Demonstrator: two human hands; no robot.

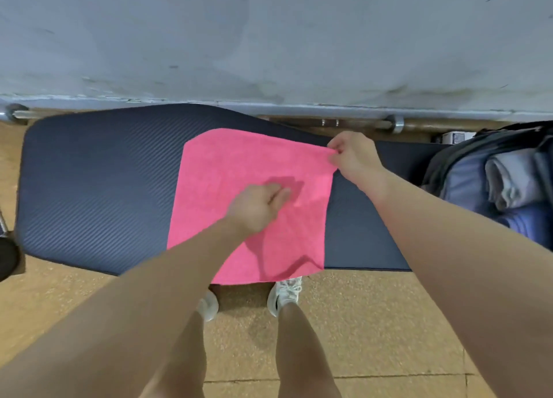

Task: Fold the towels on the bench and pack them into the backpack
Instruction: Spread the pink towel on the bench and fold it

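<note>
A pink towel [239, 164] lies spread flat on the dark padded bench [95, 188], its near edge hanging slightly over the bench's front. My right hand [354, 155] pinches the towel's far right corner. My left hand [257, 207] hovers over the middle of the towel with fingers loosely curled and holds nothing. The backpack [466, 170] stands open at the right end of the bench, with a folded grey towel [505, 179] and a purple one [529, 227] inside.
A grey wall rises right behind the bench. A metal bar [359, 124] lies on the floor along the wall. My legs and white shoes [285, 296] stand at the bench's front on tan flooring. A dark weight [7, 258] sits at the far left.
</note>
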